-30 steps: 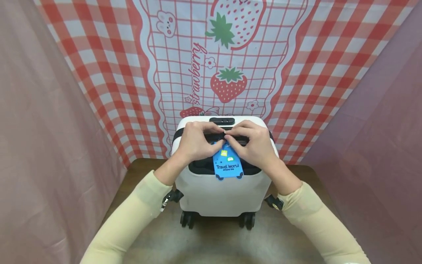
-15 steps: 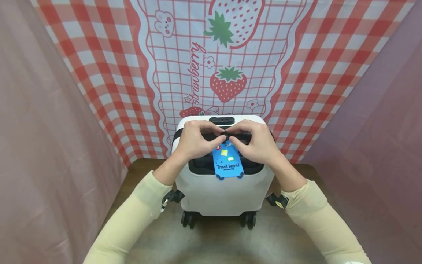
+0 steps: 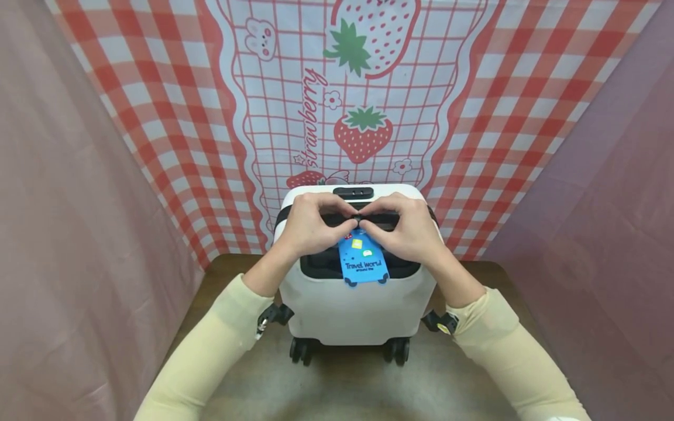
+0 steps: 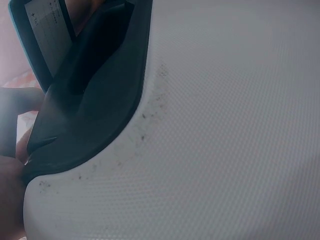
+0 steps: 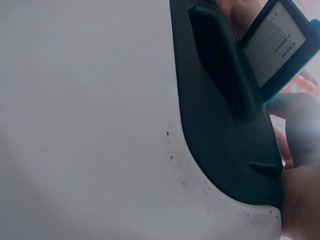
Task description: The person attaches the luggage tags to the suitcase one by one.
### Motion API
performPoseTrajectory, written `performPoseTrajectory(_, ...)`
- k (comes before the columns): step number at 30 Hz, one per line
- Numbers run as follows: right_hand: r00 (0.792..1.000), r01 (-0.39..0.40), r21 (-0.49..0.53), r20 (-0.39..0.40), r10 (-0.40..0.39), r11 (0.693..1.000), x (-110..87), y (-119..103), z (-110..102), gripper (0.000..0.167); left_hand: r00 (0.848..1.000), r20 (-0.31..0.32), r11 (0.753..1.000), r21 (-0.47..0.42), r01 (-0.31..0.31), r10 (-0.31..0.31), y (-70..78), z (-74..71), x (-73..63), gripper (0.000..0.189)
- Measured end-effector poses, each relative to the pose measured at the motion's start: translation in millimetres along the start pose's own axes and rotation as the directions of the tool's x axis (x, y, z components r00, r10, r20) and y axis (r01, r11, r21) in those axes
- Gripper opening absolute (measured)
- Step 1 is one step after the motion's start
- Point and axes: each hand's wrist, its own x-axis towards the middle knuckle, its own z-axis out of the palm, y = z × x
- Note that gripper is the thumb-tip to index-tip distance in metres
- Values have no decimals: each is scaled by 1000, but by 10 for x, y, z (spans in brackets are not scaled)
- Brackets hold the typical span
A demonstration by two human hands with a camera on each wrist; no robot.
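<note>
A white suitcase [image 3: 358, 313] stands upright on its wheels, its black carry handle [image 3: 333, 220] at the top. Over its front edge hangs a blue luggage tag [image 3: 363, 270] printed "Travel World". My left hand [image 3: 309, 227] pinches the tag's black strap [image 3: 358, 218] at the handle between thumb and fingertips. From the other side my right hand [image 3: 409, 231] pinches the same strap, fingertips meeting the left ones. Most of the strap is hidden behind fingers. Both wrist views show the tag's back, with a name-and-address card [image 5: 275, 47] in the right one.
Under the suitcase is a brown wooden table [image 3: 337, 389]. A black combination lock [image 3: 354, 193] sits on the suitcase's far top edge. Behind hangs a red-checked strawberry cloth [image 3: 363, 137], with pink curtains [image 3: 95, 234] on either side.
My right fingertips have shifted slightly around the strap, and the gap between fingers and thumbs has opened a little wider. The tag and suitcase stay nearly in place.
</note>
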Motion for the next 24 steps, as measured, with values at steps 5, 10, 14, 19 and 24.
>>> performPoseTrajectory(5, 1000, 4, 13, -11, -4, 1000, -6, -9, 3, 23, 1000, -5, 1000, 12, -5, 5, -2, 3, -7, 15)
performPoseTrajectory(10, 1000, 8, 19, -23, -7, 1000, -9, -7, 8, 21, 1000, -11, 1000, 25, -14, 14, 0, 10, -7, 14)
performPoseTrajectory(14, 1000, 7, 22, -24, -7, 1000, -15, -16, 4, 21, 1000, -14, 999, 39, -11, 12, 9, 10, -14, 14)
performPoseTrajectory(19, 998, -43, 46, 42, 41, 998, 28, -24, -50, 16, 1000, -20, 999, 46, -19, 20, 18, 16, -16, 13)
performPoseTrajectory(24, 943, -231, 75, 264, 204, 970, 223, -29, -161, 22, 1000, -2, 999, 27, -31, 31, 14, 31, -15, 11)
